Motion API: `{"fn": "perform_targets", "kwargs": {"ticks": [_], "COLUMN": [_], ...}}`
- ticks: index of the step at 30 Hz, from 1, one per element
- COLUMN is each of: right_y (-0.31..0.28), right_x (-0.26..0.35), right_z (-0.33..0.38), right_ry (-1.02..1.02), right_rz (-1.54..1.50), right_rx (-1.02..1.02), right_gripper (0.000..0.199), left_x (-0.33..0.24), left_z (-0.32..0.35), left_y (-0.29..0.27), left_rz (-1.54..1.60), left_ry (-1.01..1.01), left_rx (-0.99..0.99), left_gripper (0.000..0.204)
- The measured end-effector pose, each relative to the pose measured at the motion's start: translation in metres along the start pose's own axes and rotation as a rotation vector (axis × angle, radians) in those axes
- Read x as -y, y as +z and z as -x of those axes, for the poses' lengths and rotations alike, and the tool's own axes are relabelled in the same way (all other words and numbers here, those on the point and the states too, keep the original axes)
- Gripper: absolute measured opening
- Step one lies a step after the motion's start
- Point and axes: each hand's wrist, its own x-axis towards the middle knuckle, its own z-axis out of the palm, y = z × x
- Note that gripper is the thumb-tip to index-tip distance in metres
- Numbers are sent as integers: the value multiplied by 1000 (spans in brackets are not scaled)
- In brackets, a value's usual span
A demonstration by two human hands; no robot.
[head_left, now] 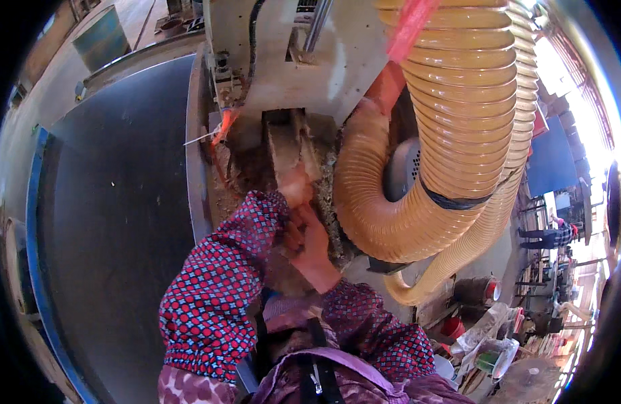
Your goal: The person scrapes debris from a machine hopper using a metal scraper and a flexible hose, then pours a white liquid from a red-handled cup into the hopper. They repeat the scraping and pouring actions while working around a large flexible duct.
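In front of me, my left hand [295,187] reaches to the lower end of a pale, dusty, wood-like channel [287,149] with a dark top end. Its fingers look bent in, and what they hold, if anything, is hidden. Just below it, my right hand [313,248] is close against the left wrist, its fingers curled; I cannot make out anything in them. Both forearms wear patterned oversleeves [213,296] in red and blue. The channel sits at the foot of a pale machine body [297,87] with dust and debris around it.
Thick yellow ribbed hoses [458,121] loop down close on my right, beside a grey motor-like housing [403,168]. A dark flat table [122,182] with a blue edge lies on my left. Buckets [453,328] and bags stand at lower right; another person [553,236] is far off.
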Motion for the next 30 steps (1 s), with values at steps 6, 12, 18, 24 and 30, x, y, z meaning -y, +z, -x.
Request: {"fn": "perform_targets", "kwargs": {"ticks": [6, 12, 18, 24, 30], "right_y": [10, 29, 100, 91, 116], "right_x": [47, 99, 90, 148, 156], "right_z": [24, 0, 31, 10, -3], "right_ry": [-629, -839, -1222, -1331, -675], "right_rz": [1113, 2538, 2974, 2965, 2980], "right_rx": [164, 115, 109, 92, -376], "right_gripper": [35, 46, 33, 15, 22], "left_x": [23, -48, -86, -62, -37], "left_z": [-29, 34, 111, 127, 127], "left_y": [1, 19, 49, 85, 103], "left_rz": [-220, 317, 1303, 1102, 997], "left_ry": [588, 498, -89, -125, 234], "left_rx": [165, 330, 365, 8, -303], "left_gripper": [27, 43, 58, 25, 21]}}
